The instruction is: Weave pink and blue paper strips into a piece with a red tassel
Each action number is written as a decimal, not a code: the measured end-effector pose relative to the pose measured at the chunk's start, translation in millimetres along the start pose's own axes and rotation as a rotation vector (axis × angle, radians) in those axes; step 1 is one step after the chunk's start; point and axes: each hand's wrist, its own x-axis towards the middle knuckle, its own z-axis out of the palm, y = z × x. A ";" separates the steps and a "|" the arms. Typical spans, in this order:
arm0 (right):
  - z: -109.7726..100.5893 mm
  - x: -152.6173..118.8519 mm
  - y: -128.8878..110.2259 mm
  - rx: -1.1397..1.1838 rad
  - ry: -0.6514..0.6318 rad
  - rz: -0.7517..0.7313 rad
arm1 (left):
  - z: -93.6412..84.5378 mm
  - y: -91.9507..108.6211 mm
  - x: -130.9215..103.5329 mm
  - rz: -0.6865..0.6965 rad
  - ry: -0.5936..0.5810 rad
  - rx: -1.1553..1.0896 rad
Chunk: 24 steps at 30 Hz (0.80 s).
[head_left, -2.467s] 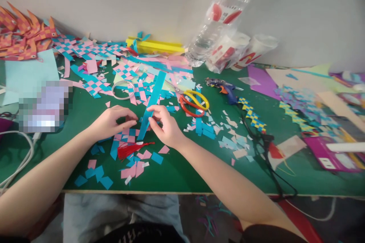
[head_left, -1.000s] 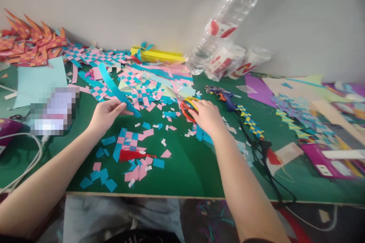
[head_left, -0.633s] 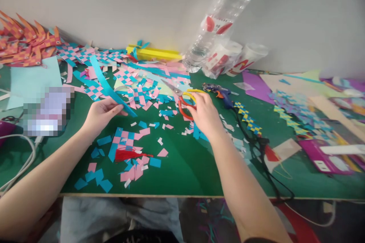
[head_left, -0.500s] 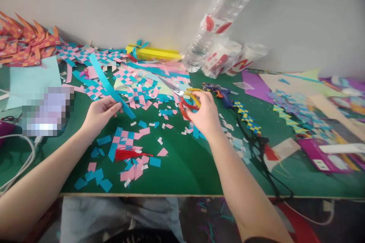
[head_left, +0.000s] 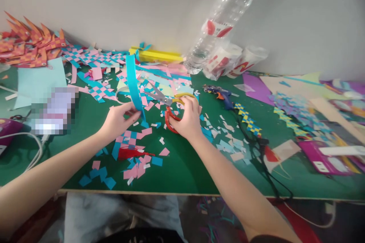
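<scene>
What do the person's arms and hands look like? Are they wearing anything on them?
The left hand and right hand are bare, and so are both slim forearms. A bit of dark sleeve shows high on the right arm.

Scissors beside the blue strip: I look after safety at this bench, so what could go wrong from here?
A nick: the scissors in the right hand point toward the blue strip, just above where the left hand pinches it, so a slip might catch that hand.
A crooked edge: the strip curves upward above the pinch, so it could bend away if cut.
Lost offcuts: similar paper scraps lie around, so new ones may blend in.
</scene>
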 end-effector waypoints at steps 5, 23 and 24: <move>9.3 12.6 -10.6 0.053 0.040 0.086 | 16.6 -10.9 26.8 -0.179 0.307 -0.420; 27.4 26.3 -12.0 -0.026 -0.015 -0.128 | 21.2 -35.8 40.3 -0.311 0.411 -0.785; 27.6 26.8 -11.2 -0.028 -0.009 -0.122 | 21.9 -34.9 39.9 -0.328 0.415 -0.801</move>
